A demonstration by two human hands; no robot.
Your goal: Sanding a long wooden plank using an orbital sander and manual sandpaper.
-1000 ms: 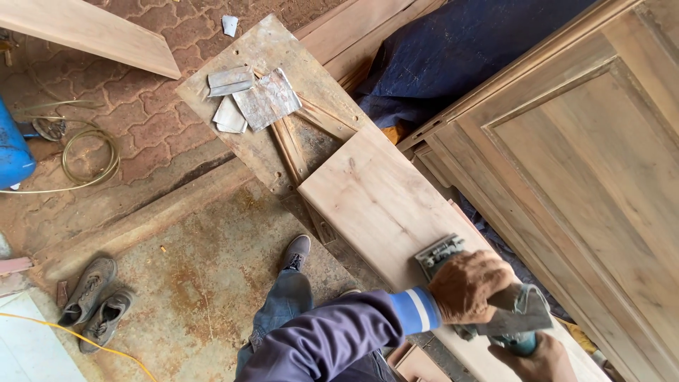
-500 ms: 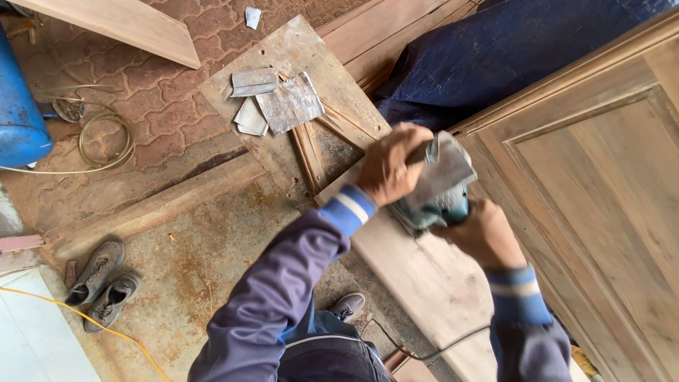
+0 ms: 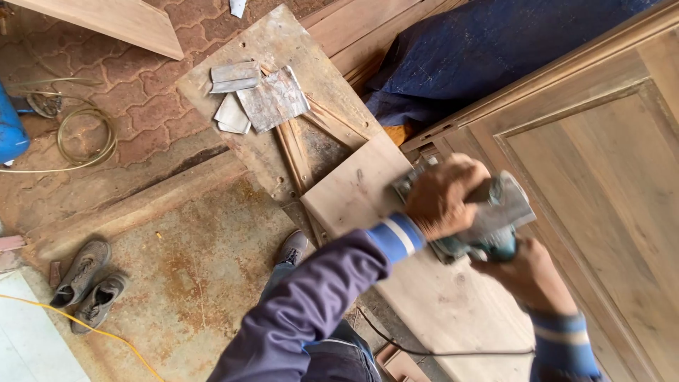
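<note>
Under the left hand (image 3: 442, 197), a power sander (image 3: 481, 219) is showing a grey top and a teal body. Beneath it, the board (image 3: 396, 247) is showing pale, pinkish-tan wood. The sleeve (image 3: 311, 311) behind the left hand is showing dusty purple, ending in a blue cuff with a white stripe. Beyond the hands, a tarp (image 3: 488, 49) is showing dark blue. Left of the left hand, the sandpaper sheets (image 3: 262, 99) are showing silvery grey, and the brick floor (image 3: 134, 85) is showing reddish brown in an interlocking pattern.

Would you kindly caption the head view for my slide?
Both hands, left hand and right hand, grip a teal sander on a pale plank.
</note>
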